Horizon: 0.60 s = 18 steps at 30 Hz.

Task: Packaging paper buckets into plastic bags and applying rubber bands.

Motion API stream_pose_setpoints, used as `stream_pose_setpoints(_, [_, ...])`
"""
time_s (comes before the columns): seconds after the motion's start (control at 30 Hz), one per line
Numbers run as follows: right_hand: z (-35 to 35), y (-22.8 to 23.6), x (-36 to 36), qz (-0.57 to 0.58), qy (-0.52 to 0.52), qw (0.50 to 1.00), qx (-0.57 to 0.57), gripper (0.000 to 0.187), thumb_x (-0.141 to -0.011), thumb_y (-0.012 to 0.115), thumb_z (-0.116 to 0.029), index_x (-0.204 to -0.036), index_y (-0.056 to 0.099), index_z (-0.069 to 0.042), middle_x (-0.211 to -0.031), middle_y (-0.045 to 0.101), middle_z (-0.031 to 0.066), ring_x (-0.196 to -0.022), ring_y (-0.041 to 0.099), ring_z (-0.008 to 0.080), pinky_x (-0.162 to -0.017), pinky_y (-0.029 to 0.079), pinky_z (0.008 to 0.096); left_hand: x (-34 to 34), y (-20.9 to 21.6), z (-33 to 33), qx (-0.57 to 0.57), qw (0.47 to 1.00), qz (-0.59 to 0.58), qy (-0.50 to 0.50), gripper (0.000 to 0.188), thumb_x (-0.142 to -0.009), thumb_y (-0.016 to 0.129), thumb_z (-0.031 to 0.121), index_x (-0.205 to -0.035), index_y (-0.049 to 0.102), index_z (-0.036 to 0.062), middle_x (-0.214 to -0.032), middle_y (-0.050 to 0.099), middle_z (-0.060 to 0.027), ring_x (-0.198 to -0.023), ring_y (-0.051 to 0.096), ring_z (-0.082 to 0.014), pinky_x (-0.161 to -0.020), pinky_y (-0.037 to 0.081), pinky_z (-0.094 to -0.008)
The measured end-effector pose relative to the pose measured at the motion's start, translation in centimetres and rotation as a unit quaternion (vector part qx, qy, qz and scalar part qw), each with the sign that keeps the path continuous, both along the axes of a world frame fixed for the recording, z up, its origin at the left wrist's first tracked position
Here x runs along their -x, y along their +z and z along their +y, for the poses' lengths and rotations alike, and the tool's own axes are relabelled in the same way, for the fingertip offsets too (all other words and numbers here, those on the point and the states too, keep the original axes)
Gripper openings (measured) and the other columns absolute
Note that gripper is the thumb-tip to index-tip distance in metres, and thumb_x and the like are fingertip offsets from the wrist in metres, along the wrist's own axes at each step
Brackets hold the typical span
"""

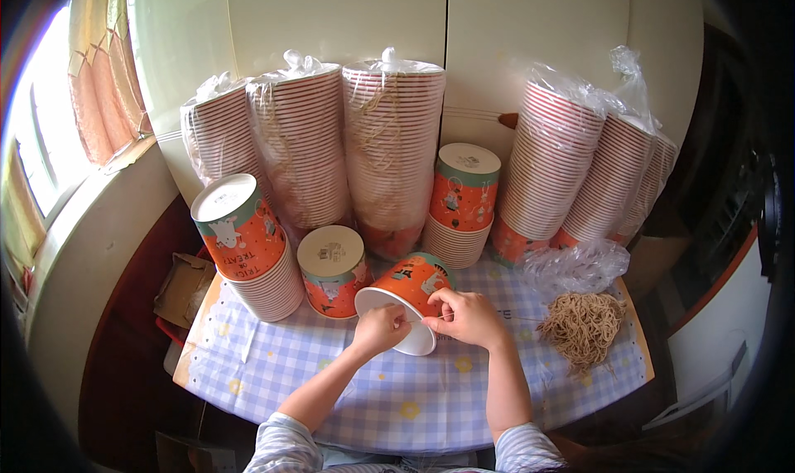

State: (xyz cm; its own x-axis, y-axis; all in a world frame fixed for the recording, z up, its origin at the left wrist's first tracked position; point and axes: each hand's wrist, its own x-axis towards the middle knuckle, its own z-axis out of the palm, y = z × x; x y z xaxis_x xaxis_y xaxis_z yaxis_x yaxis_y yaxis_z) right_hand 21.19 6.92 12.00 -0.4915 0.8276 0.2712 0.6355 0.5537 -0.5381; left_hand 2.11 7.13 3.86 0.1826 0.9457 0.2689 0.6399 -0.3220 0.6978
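An orange and green paper bucket [411,281] with printed figures lies tilted on the table, its white mouth toward me. My left hand [382,329] is closed at the open mouth, fingertips inside the rim. At the bucket's right side, my right hand [465,316] pinches with thumb and forefinger by the wall near the rim. A thin piece of twine runs between the fingertips of both hands; its ends are hidden. A tangled heap of tan twine [583,331] lies to the right.
Upside-down buckets stand close by: a short one [331,266], a stack at left [248,254] and another behind [462,204]. Tall plastic-wrapped bucket stacks [393,142] line the back, with more at right [553,158]. Crumpled clear plastic [575,266] lies beyond the twine on the checked tablecloth [348,407].
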Motion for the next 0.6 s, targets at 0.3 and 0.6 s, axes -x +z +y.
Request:
stream_pose_setpoints(0.3, [1.0, -2.7, 1.2, -0.061, -0.045, 0.995, -0.063, 0.033, -0.076, 0.061, -0.026, -0.097, 0.045, -0.007, -0.064, 0.061, 0.0100, -0.060, 0.062, 0.0276, -0.054, 0.047, 0.0386, 1.5, 5.6, -2.1, 0.052, 0.988, -0.089, -0.111, 0.010, -0.067, 0.053, 0.008, -0.070, 0.057, -0.0004, -0.077, 0.063, -0.0082, -0.066, 0.059, -0.0193, -0.059, 0.048, -0.0303])
stream_pose_setpoints(0.6, [0.3, -2.0, 2.1, 0.195, -0.048, 0.976, 0.079, 0.049, -0.081, 0.048, -0.009, -0.126, 0.029, -0.004, -0.060, 0.060, 0.0099, -0.053, 0.059, 0.0173, -0.052, 0.045, 0.0308, 2.7, 7.8, -3.9, -0.018, 0.961, -0.233, -0.147, 0.003, -0.070, 0.052, 0.003, -0.071, 0.055, 0.0013, -0.093, 0.064, -0.0082, -0.081, 0.058, -0.0158, -0.072, 0.045, -0.0280])
